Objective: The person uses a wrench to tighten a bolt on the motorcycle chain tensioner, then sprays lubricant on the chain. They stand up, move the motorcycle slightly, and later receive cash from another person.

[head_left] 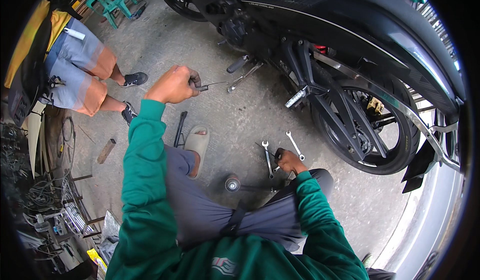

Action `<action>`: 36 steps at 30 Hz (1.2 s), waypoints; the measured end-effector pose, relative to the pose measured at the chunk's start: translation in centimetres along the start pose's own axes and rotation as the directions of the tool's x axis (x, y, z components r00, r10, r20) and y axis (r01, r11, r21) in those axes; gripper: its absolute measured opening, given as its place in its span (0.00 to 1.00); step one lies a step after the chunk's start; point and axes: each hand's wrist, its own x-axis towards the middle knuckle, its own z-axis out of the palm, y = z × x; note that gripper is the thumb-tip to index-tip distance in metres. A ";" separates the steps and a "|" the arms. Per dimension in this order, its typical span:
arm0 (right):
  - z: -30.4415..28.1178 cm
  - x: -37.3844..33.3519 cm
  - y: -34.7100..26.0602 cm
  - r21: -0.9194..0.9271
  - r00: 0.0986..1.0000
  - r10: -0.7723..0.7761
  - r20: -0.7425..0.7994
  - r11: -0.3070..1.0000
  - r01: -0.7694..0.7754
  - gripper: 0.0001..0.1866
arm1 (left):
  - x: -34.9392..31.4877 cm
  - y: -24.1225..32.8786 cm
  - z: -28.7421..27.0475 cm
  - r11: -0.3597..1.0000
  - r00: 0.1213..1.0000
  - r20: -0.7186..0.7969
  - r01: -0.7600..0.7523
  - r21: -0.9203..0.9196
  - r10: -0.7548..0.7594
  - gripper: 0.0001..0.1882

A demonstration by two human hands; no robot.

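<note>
My left hand (176,84) is raised out in front on the left, its fingers pinched on a small dark cylindrical piece (202,88). A thin, wire-like end sticks out of that piece to the right; it may be a spring, but I cannot tell. Low by my right knee, my right hand (291,161) is closed, with a thin dark rod (260,146) showing beside its fingers. What it grips is mostly hidden. Close to it on the floor lie a combination wrench (267,159) and another silver wrench (295,146).
A black motorcycle (340,35) fills the upper right, its rear wheel (370,125) near the wrenches. A round-topped tool (232,183) lies between my legs. On the left a person in shorts (75,75) stands near a wooden block (106,151). Cables and metal parts (45,195) crowd the left edge.
</note>
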 end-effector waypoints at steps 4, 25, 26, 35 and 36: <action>-1.2 0.1 -2.2 0.139 1.000 0.011 -0.007 0.990 -0.010 0.22 | 0.1 -0.2 3.3 0.995 0.998 -0.002 0.058 -0.086 -0.058 0.16; -4.4 -11.3 -10.6 0.225 0.887 0.279 -0.367 0.952 -0.206 0.19 | 18.0 -3.0 30.6 0.312 0.832 0.001 0.210 -0.927 -0.555 0.14; -4.2 -11.2 -11.4 0.243 0.901 0.274 -0.336 0.950 -0.198 0.19 | 18.5 -3.9 31.3 0.451 0.794 -0.131 0.193 -0.871 -0.593 0.14; -4.9 -7.1 -17.0 0.098 0.959 0.272 -0.079 0.959 -0.264 0.20 | 17.7 -5.4 35.4 0.783 0.687 -0.411 0.393 -0.483 -0.599 0.15; -5.2 -6.7 -17.5 0.072 0.971 0.213 -0.107 0.976 -0.206 0.20 | 17.2 -4.4 36.0 0.783 0.672 -0.424 0.413 -0.466 -0.607 0.15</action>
